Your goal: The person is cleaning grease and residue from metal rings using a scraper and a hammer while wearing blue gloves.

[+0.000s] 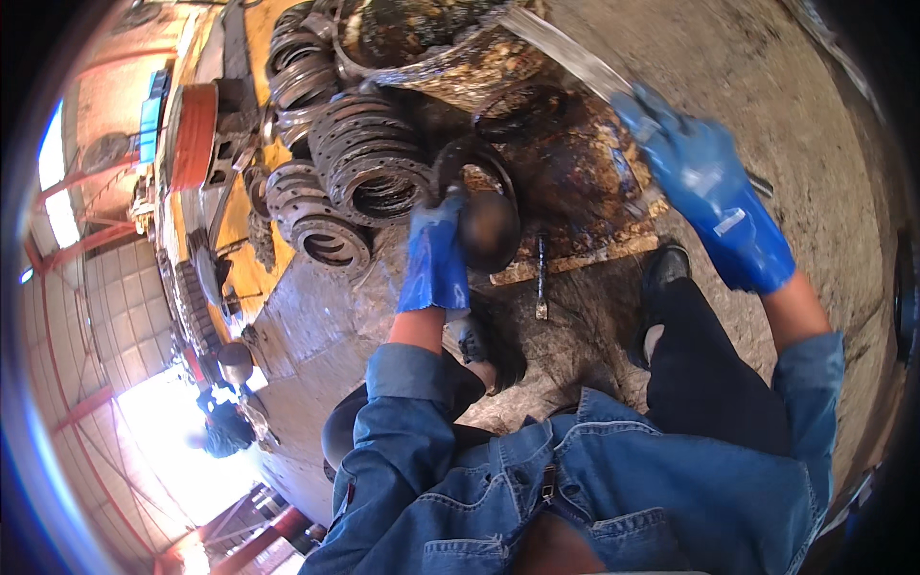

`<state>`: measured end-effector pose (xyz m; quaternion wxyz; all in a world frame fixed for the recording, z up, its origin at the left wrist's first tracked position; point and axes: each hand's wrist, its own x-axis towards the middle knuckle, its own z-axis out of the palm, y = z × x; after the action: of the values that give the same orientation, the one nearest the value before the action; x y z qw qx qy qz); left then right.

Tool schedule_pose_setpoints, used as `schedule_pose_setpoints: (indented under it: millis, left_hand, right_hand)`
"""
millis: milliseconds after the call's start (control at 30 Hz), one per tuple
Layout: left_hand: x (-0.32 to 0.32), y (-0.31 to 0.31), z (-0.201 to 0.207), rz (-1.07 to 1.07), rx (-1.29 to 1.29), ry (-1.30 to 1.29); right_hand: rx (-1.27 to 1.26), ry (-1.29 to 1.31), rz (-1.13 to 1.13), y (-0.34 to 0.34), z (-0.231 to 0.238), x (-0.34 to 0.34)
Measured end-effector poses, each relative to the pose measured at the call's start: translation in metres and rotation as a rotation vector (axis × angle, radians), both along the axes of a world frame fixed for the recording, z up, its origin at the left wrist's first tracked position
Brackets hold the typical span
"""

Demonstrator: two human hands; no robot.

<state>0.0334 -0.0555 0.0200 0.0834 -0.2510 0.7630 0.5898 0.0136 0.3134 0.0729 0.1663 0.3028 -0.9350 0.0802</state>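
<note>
Nearby, stacked rings (356, 134) crowding held ring (470, 150), rod (542, 273)

Over in the upper left there's a red block (194, 134), something blue (150, 117) just beyond it. A pale wall (146, 302) with red beams (88, 406) lines the left; lower left, a darkly dressed person (228, 427) is near a glaring opening (165, 470).
</note>
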Motion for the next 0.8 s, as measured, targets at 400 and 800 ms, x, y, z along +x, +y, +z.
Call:
schedule_pose_setpoints:
  millis: [400,800]
  left_hand:
    - [0.005,-0.082,-0.054,-0.213,-0.025,-0.286]
    - [0.049,-0.25,0.106,0.272,0.096,-0.58]
  right_hand:
    - [0.033,-0.954,-0.354,-0.045,-0.083,0.035]
    - [-0.017,-0.868,-0.269,-0.025,-0.104,0.039]
